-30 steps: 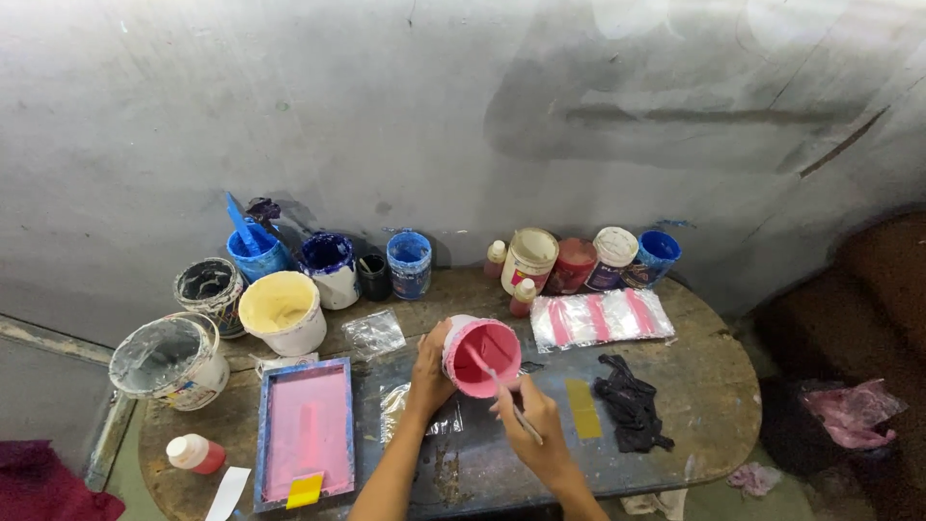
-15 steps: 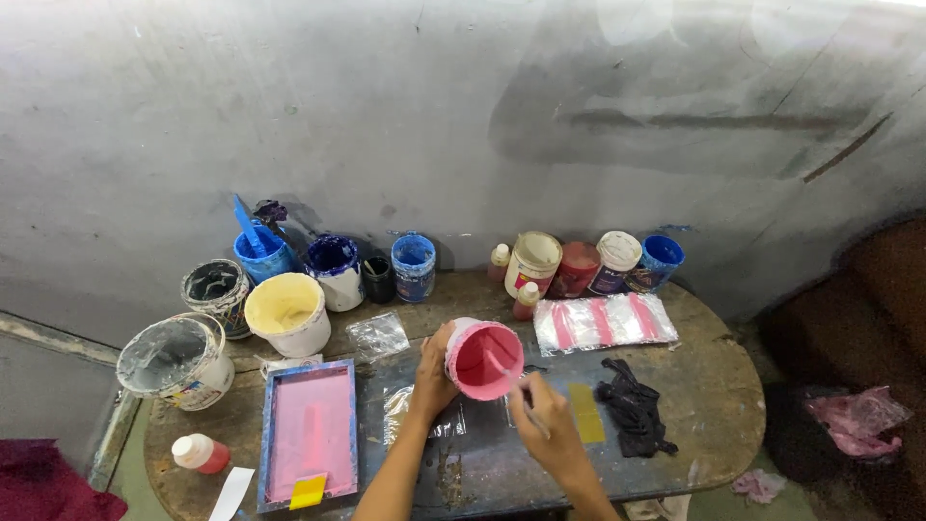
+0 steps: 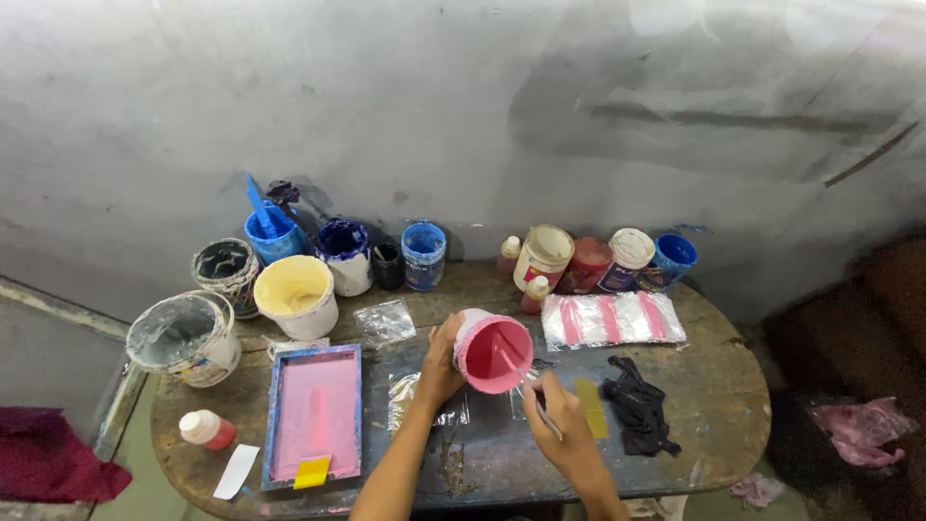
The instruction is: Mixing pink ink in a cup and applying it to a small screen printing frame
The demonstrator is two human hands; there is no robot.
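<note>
At 6 o'clock, nearest to the camera, the right hand (image 3: 562, 425) is closed around a thin stick (image 3: 546, 417) and pinches it between the fingers, with the stick tip pointing to the pink tub (image 3: 493, 351). The left hand (image 3: 439, 364) wraps around the side of this tub at its 9 o'clock and holds it tilted, so the open mouth with pink paint faces the person. The tub is near the middle of the round wooden desk (image 3: 714, 386), above a dark plate with clear plastic foil (image 3: 424, 400). At 3 o'clock of the right hand lie a yellow strip (image 3: 590, 407) and a black cloth (image 3: 640, 413). At 9 o'clock lies a blue-framed screen (image 3: 315, 413) with pink paint. Further, at 12 o'clock, a row of paint tubs and bottles (image 3: 540, 259) stands along the grey wall (image 3: 463, 106).
</note>
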